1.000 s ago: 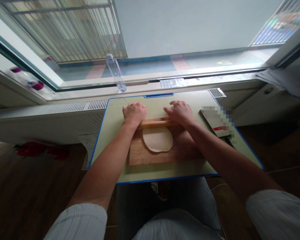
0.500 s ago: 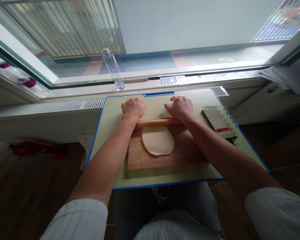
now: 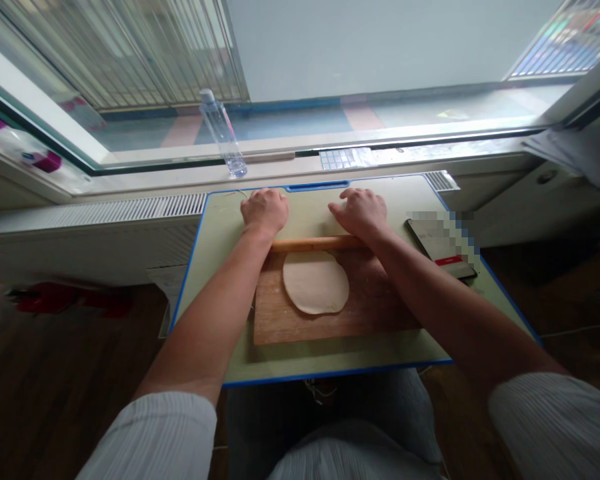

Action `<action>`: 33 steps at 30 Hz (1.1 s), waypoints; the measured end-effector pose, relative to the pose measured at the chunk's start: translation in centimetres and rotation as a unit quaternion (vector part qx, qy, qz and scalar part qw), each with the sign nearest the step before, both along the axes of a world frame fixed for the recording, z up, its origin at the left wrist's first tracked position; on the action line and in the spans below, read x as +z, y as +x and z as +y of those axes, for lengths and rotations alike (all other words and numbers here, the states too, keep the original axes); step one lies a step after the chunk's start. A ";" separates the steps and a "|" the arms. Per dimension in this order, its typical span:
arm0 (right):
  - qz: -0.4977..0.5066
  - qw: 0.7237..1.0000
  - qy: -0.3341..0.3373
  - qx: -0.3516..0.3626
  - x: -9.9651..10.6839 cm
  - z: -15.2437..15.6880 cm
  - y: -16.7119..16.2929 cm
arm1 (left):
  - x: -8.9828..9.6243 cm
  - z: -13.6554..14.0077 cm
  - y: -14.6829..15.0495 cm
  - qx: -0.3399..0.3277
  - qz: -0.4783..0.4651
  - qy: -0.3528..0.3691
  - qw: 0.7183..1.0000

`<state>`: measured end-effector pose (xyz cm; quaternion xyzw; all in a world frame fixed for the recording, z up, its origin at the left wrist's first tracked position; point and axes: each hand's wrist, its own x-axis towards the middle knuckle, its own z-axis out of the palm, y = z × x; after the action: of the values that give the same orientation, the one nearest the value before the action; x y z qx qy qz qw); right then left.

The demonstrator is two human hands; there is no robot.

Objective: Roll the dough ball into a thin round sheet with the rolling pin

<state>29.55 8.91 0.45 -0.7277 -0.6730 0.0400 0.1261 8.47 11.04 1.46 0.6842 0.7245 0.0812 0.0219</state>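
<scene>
A wooden rolling pin (image 3: 313, 245) lies crosswise along the far part of a wooden board (image 3: 290, 327). The heel of my left hand (image 3: 266, 208) rests over the pin's left end; its fingers curl down beyond the pin, their tips hidden. On the right end lies the heel of my right hand (image 3: 363, 212), thumb and bent fingers apart, reaching past the pin without wrapping it. A flat, roughly round sheet of dough (image 3: 316, 283) sits on the board just on my side of the pin, its far edge at or under the pin.
A pale table (image 3: 230, 370) with a blue rim carries the board. At its right lies a dark-edged flat object (image 3: 445, 250), partly blurred out. A clear bottle (image 3: 223, 137) stands on the windowsill behind, beside a radiator grille (image 3: 165, 208). Papers (image 3: 575, 157) hang at the right.
My view has shifted slightly. Both hands and the rolling pin keep almost the same place at the dough's far edge.
</scene>
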 end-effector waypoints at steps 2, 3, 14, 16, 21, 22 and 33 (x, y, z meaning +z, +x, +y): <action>-0.004 1.000 0.009 0.005 0.0 -0.2 0.1 | 0.1 -0.2 0.0 -0.002 0.000 0.007 1.000; -0.004 1.000 0.014 0.008 -0.1 -0.3 0.1 | 0.2 -0.4 0.0 -0.003 0.000 0.010 1.000; -0.006 0.999 0.031 0.020 -0.1 -1.7 0.1 | 0.7 -2.4 -0.3 -0.018 -0.008 0.041 0.999; -0.007 0.999 0.026 0.023 -0.1 -2.0 0.1 | 0.8 -2.9 -0.4 -0.020 -0.008 0.039 0.999; 0.014 0.999 -0.019 0.022 0.1 -2.9 0.2 | 0.9 -4.1 -0.4 -0.032 -0.001 0.031 0.999; 0.020 0.999 -0.031 0.024 0.2 -3.1 0.2 | 0.9 -4.4 -0.5 -0.037 0.000 0.028 0.999; 0.042 0.996 -0.064 0.044 0.1 -4.9 0.4 | 0.5 -6.7 -0.9 -0.053 -0.013 0.013 0.998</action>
<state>29.93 3.99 0.59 -0.7019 -0.6944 0.1184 0.1055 7.62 4.29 1.96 0.7208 0.6856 0.0985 0.0268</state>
